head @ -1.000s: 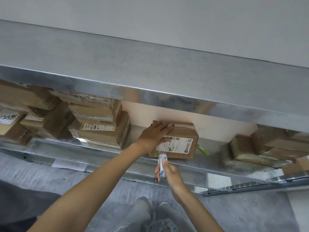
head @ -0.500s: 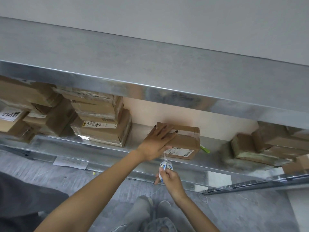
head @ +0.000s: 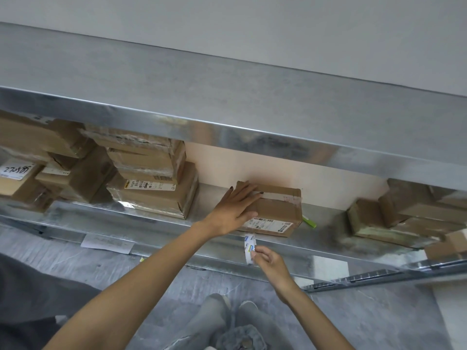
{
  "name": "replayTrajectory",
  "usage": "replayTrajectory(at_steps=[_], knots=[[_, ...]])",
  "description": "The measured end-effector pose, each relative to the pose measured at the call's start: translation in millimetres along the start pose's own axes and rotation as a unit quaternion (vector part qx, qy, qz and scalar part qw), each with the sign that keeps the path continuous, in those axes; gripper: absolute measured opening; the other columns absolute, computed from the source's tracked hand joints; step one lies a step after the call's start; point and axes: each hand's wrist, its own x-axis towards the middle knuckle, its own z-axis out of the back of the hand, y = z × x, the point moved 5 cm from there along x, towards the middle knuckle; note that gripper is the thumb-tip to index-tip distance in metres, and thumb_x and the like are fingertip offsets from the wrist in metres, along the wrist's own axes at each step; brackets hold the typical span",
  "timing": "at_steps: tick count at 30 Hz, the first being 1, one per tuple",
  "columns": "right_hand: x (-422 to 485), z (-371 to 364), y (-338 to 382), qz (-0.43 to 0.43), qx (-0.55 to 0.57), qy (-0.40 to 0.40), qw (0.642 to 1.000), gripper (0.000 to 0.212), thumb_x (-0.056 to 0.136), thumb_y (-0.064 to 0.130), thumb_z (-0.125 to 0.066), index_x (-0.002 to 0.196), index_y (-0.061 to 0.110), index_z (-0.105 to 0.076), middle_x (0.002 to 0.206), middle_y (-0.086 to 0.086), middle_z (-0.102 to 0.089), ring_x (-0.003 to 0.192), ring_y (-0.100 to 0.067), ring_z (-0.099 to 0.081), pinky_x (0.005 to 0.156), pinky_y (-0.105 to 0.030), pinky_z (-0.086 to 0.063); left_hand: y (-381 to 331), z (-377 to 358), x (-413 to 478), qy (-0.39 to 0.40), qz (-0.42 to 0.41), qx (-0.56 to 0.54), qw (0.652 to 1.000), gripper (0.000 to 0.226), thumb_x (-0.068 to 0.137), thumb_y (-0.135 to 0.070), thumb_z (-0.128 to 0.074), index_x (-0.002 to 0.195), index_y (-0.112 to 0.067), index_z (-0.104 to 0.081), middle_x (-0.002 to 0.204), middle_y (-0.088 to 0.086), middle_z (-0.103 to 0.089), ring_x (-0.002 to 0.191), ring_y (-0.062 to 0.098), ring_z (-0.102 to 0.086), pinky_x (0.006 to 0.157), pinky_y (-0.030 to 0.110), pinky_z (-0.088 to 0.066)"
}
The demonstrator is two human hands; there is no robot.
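A small brown cardboard box (head: 279,210) with a white barcode label on its front lies on the lower metal shelf (head: 141,223). My left hand (head: 235,208) rests flat on the box's top left part, fingers straight. Just below the box's front edge, my right hand (head: 269,261) pinches a small white sticker strip with blue marks (head: 249,250), held upright in front of the shelf's edge.
Stacked taped cardboard boxes (head: 151,183) fill the shelf's left side; more boxes (head: 404,218) sit at the right. A green pen-like object (head: 309,221) lies right of the small box. An upper metal shelf (head: 227,97) overhangs. A paper slip (head: 106,244) lies below.
The box has tipped back from standing with its label facing me to lying flat, my left hand staying on top. My right hand with the sticker strip moved slightly down and right.
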Motion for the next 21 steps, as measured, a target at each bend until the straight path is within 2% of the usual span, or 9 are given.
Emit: replayTrajectory(at_steps=[3,5,7,10,12,14,17,19,21], knots=[[3,0,-1,-0.001,-0.008,0.019,1.000,0.011,0.092,0.004,-0.057,0.100,0.007,-0.063,0.083,-0.009,-0.068,0.071,-0.010,-0.063,0.066,-0.006,-0.045,1,0,-5,0.009,-0.007,-0.023,1.000,0.055,0.102,-0.038,-0.038,0.153,-0.024,-0.022,0.162,-0.007,-0.002,0.148,0.008,0.010,0.121,0.036,-0.001],[4,-2,-1,-0.006,-0.016,0.027,0.999,0.008,0.091,0.006,-0.059,0.097,0.008,-0.064,0.079,-0.006,-0.069,0.066,-0.004,-0.063,0.065,-0.006,-0.045,3,-1,-7,0.016,-0.024,0.002,1.000,0.061,0.100,-0.042,-0.042,0.154,-0.024,-0.018,0.162,-0.006,0.002,0.148,0.010,0.012,0.120,0.034,0.000],[4,-4,-1,-0.007,-0.027,0.031,0.999,0.006,0.091,0.011,-0.061,0.093,0.008,-0.066,0.075,0.000,-0.066,0.065,-0.001,-0.060,0.065,-0.006,-0.043,5,-1,-6,0.023,-0.044,0.049,0.998,0.068,0.098,-0.045,-0.045,0.154,-0.022,-0.015,0.162,-0.002,0.003,0.148,0.014,0.011,0.120,0.031,-0.004],[1,-9,4,0.011,-0.038,0.035,0.999,0.023,0.094,0.017,-0.058,0.082,-0.002,-0.064,0.071,-0.004,-0.054,0.069,-0.010,-0.047,0.060,-0.012,-0.036,11,2,2,0.029,-0.048,0.083,0.995,0.066,0.098,-0.044,-0.044,0.154,-0.020,-0.017,0.162,0.002,-0.005,0.149,0.020,0.003,0.120,0.034,-0.015],[-5,-14,13,0.031,-0.023,0.028,0.999,0.031,0.095,0.022,-0.056,0.083,-0.006,-0.063,0.074,-0.007,-0.055,0.073,-0.011,-0.046,0.061,-0.014,-0.035,10,8,11,0.053,-0.018,0.064,0.996,0.061,0.100,-0.039,-0.043,0.153,-0.020,-0.019,0.162,0.002,-0.010,0.149,0.022,-0.002,0.120,0.037,-0.017],[-11,-17,22,0.048,0.000,0.027,0.998,0.040,0.095,0.032,-0.054,0.089,-0.006,-0.064,0.077,-0.011,-0.064,0.076,-0.008,-0.053,0.067,-0.015,-0.040,9,15,16,0.079,0.039,0.021,0.996,0.053,0.102,-0.040,-0.036,0.152,-0.025,-0.024,0.160,-0.003,-0.019,0.148,0.019,-0.012,0.118,0.035,-0.018],[-23,-22,36,0.070,0.025,0.034,0.997,0.033,0.100,0.023,-0.044,0.099,0.002,-0.069,0.095,-0.004,-0.074,0.089,-0.005,-0.065,0.079,-0.011,-0.045,3,21,17,0.061,0.097,-0.045,0.992,0.047,0.104,-0.039,-0.031,0.148,-0.026,-0.034,0.156,-0.005,-0.030,0.143,0.016,-0.025,0.113,0.031,-0.023],[-27,-24,40,0.085,0.045,0.023,0.995,0.032,0.100,0.024,-0.044,0.100,0.003,-0.068,0.096,-0.001,-0.073,0.089,-0.006,-0.065,0.078,-0.009,-0.044,-2,20,15,0.049,0.122,-0.051,0.990,0.048,0.102,-0.043,-0.034,0.147,-0.026,-0.036,0.153,-0.004,-0.034,0.140,0.018,-0.029,0.109,0.034,-0.029],[-27,-26,40,0.087,0.062,0.003,0.994,0.040,0.099,0.032,-0.045,0.098,-0.002,-0.065,0.090,-0.002,-0.069,0.085,-0.009,-0.061,0.075,-0.011,-0.043,-6,20,15,0.049,0.138,-0.041,0.988,0.056,0.094,-0.054,-0.047,0.144,-0.029,-0.038,0.146,-0.007,-0.042,0.132,0.017,-0.036,0.101,0.037,-0.037]])
